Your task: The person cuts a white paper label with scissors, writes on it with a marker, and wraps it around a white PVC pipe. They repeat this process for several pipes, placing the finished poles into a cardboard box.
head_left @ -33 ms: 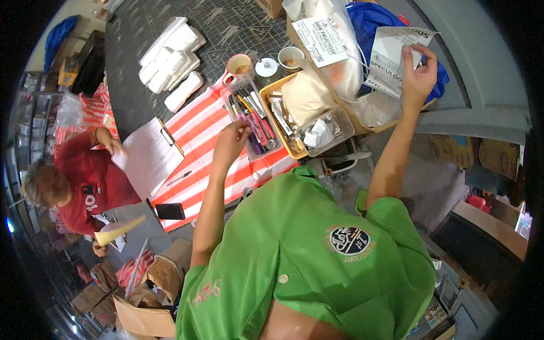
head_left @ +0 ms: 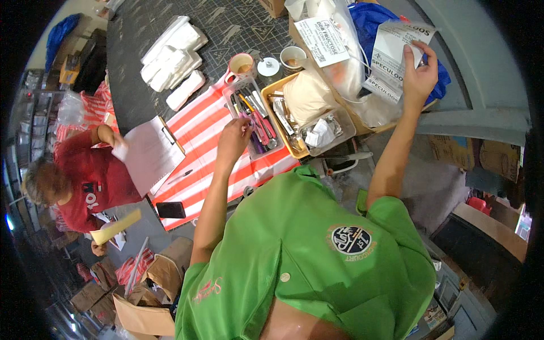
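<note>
My right hand (head_left: pixel 419 73) pinches a white printed label sheet (head_left: pixel 388 59) by its right side. It holds the sheet up at the far right, in front of a blue plastic bag (head_left: pixel 362 17). My left hand (head_left: pixel 233 139) is at the left edge of a clear plastic bin (head_left: pixel 274 148) with pens and pink and purple handled tools (head_left: pixel 262 127). Its fingers are curled together next to a purple piece; what they grip is too small to make out. A yellow basket (head_left: pixel 271 88) beside the bin holds markers and a cream-coloured packet (head_left: pixel 306 97).
A box with plastic bags and a printed white card (head_left: pixel 322 41) stands at the back right. Two cups (head_left: pixel 241 63), a jar (head_left: pixel 268 67) and white bundles (head_left: pixel 173 54) lie beyond. A phone (head_left: pixel 170 210) and clipboard (head_left: pixel 180 148) are at left, where a person in red (head_left: pixel 96 175) handles papers.
The label sheet in my right hand has tilted slightly. At left, the other person's page and yellow paper have shifted a little. My left hand stays at the bin.
</note>
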{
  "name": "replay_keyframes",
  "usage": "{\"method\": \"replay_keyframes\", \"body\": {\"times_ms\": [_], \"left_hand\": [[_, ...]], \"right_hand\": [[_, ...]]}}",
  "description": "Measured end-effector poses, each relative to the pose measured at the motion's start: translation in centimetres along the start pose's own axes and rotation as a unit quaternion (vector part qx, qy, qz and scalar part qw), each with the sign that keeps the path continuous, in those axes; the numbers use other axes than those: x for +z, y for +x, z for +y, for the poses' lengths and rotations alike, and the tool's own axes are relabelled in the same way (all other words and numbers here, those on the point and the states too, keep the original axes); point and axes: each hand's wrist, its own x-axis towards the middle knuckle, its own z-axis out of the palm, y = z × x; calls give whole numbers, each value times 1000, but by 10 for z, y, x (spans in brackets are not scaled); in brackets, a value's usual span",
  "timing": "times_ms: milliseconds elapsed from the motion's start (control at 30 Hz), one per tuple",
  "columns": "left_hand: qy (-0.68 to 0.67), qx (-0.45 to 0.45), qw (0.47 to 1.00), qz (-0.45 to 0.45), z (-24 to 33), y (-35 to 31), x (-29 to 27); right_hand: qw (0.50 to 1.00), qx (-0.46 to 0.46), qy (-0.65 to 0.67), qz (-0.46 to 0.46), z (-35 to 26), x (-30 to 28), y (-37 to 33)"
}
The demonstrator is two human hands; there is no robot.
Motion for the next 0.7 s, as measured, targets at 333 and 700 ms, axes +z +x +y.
{"method": "replay_keyframes", "body": {"times_ms": [333,700], "left_hand": [[363,35,930,-47,-6,37,36],[393,4,915,-95,-7,39,29]], "right_hand": [[994,37,-21,-105,-20,20,23],[975,-16,8,-221,-80,22,49]]}}
